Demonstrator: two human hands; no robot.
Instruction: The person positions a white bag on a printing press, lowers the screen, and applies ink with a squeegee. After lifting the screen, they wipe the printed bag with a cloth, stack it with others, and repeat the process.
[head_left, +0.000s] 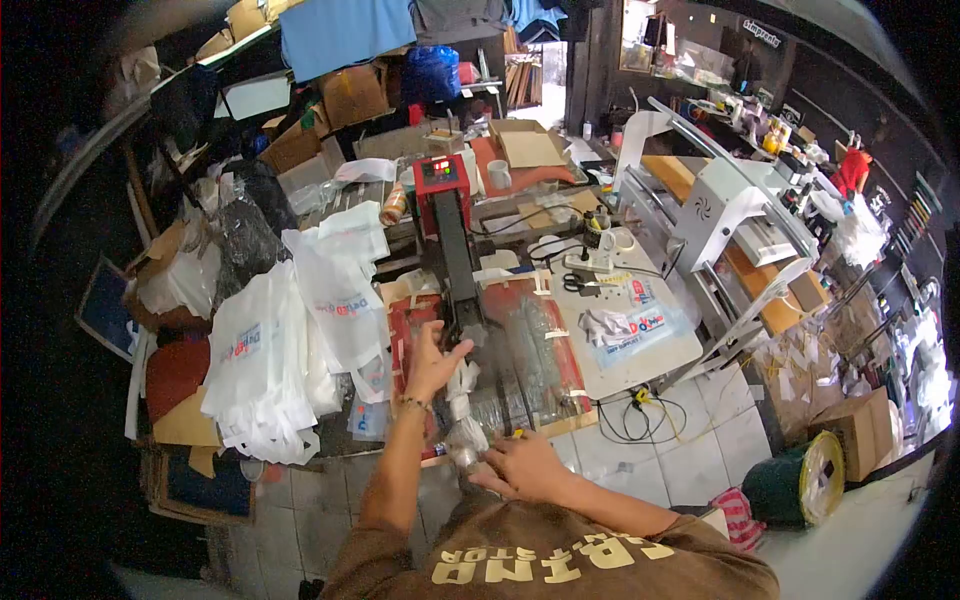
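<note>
A heat press with a red control box [441,173] and a long black arm [457,245] stands in front of me. Its red base [540,345] has pieces of tape along the edges and clear film over it. My left hand [434,362] is beside the arm's near end, thumb and fingers apart, nothing in it. A handle wrapped in whitish plastic [464,425] reaches from the arm toward my body. At the front edge of the base, my right hand [527,468] has its fingers stretched toward the wrapped end of that handle, fingertips close beside it.
White printed plastic bags [262,350] are piled at the left. To the right, a white board [640,355] carries scissors [580,284], a power strip [590,262] and a printed bag [645,322]. Beyond stands a white machine [725,210] on a frame. Cables [640,418] lie near the floor.
</note>
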